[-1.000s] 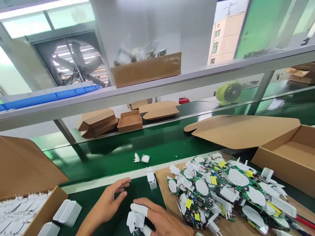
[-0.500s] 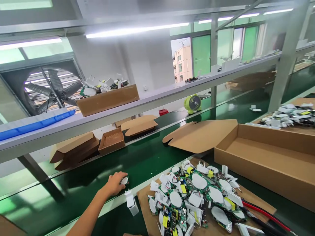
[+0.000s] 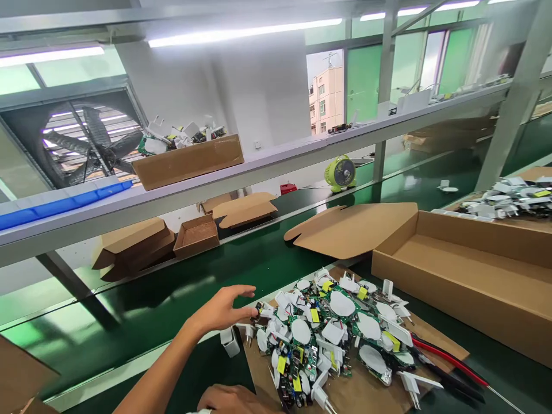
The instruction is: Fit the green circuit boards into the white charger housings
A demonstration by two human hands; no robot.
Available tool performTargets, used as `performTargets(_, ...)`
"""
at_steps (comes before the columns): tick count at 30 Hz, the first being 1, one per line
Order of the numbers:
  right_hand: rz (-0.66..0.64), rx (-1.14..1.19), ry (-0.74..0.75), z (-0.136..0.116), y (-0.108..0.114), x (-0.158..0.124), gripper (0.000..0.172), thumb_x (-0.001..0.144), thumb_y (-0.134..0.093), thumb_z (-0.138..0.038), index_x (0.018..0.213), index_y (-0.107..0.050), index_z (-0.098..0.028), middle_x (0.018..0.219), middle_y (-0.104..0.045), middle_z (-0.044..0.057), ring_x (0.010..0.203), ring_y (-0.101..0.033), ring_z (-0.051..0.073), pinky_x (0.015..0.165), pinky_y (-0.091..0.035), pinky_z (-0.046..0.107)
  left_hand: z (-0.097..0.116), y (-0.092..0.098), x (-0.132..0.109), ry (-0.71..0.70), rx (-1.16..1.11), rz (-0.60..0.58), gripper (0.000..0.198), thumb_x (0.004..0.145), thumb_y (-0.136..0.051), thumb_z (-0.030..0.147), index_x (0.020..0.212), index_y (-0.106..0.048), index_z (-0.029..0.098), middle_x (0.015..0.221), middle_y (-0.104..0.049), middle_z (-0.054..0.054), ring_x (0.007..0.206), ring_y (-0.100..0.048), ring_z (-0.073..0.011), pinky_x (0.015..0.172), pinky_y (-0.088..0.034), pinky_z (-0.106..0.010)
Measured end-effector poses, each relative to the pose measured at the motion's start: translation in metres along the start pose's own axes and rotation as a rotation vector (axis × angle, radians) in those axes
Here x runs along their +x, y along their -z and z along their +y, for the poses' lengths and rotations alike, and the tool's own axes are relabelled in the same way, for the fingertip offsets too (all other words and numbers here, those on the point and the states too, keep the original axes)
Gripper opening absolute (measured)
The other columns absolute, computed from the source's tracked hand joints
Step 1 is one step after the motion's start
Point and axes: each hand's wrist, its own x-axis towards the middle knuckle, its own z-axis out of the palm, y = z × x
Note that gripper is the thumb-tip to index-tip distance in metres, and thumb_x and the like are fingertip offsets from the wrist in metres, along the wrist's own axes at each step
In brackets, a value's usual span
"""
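My left hand [image 3: 224, 309] reaches over the left edge of a pile of circuit boards [image 3: 334, 330], thumb and forefinger apart. Close to its fingertips lies a small board with a white plug [image 3: 246, 330]. The pile mixes green boards, white oval pads, white plug parts and yellow-wrapped components on a flat cardboard sheet [image 3: 379, 397]. A white charger casing [image 3: 230, 343] stands below my left wrist, partly covered by the hand. Only the back of my right hand [image 3: 237, 399] shows at the bottom edge; its fingers are hidden, with a bit of white beside it.
Red-and-black-handled pliers [image 3: 452, 362] lie right of the pile. Behind them sits a large open cardboard box [image 3: 448, 287], its flap [image 3: 353, 230] over the green belt [image 3: 241, 264]. A small green fan [image 3: 340, 173] stands beneath a raised shelf [image 3: 284, 152] carrying a filled box [image 3: 190, 163].
My left hand has moved right from the belt to the pile's edge and opened. The small board it held is now apparently at that edge. More of my right hand shows.
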Motion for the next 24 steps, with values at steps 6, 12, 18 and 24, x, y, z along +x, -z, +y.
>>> performTargets(6,0.074,-0.12,0.023,0.001,-0.015,-0.007,0.041,0.094,-0.071,-0.031,0.133,-0.062,-0.026,0.118,-0.073,0.007,0.106,-0.07,0.025,0.09,-0.056,0.03,-0.009,0.017,-0.106,-0.039,-0.146,0.176,0.065,0.085,-0.084,0.054,0.144,-0.065,0.032,0.14,-0.073,-0.008,0.129,-0.068,-0.0332,0.115,-0.052,-0.052)
performTargets(12,0.213,0.071,-0.241,-0.013,-0.004,-0.01,0.048,0.089,-0.071,-0.025,0.134,-0.054,-0.024,0.115,-0.07,0.007,0.101,-0.07,0.025,0.088,-0.055,0.032,-0.045,-0.013,-0.195,0.031,0.012,0.28,0.089,0.066,-0.1,0.051,0.147,-0.063,0.041,0.152,-0.062,-0.012,0.138,-0.062,-0.0401,0.114,-0.052,-0.056)
performTargets(18,0.152,0.057,-0.214,-0.016,0.001,-0.01,0.045,0.093,-0.064,-0.017,0.135,-0.049,-0.025,0.121,-0.067,0.007,0.108,-0.068,0.025,0.092,-0.053,0.034,-0.071,-0.056,-0.208,-0.029,-0.192,0.498,0.026,0.1,-0.07,0.042,0.122,-0.077,0.031,0.119,-0.077,-0.009,0.111,-0.074,-0.0257,0.099,-0.061,-0.035)
performTargets(24,0.061,0.066,-0.203,-0.016,0.005,-0.006,0.03,0.096,-0.062,-0.019,0.123,-0.052,-0.025,0.113,-0.066,0.005,0.093,-0.068,0.022,0.082,-0.055,0.033,-0.079,-0.08,-0.203,0.276,-0.659,0.632,0.052,0.101,-0.059,0.064,0.129,-0.071,0.023,0.12,-0.08,-0.01,0.104,-0.074,-0.0254,0.092,-0.06,-0.033)
